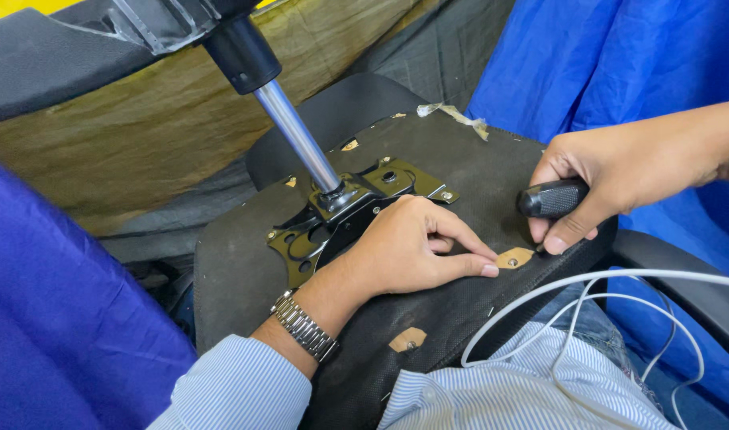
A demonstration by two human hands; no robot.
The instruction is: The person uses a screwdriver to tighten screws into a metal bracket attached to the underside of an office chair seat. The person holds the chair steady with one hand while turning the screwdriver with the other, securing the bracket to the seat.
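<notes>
An upturned office chair seat (237,263) covered in black fabric lies in front of me, with a metal mounting plate (301,243) and a chrome gas-lift column (297,131) rising from it. My left hand (408,247) rests on the seat underside, its index finger pressing beside a small tan patch with a screw (514,257). My right hand (619,171) grips a black tool handle (552,197), its tip down near that same patch. A metal watch (303,325) is on my left wrist.
Blue cloth (611,56) hangs at right and lower left. A second tan patch (407,340) sits near the seat's front edge. White cables (587,310) cross my striped shirt. A black armrest (683,275) lies at right; the chair base (157,20) is at top left.
</notes>
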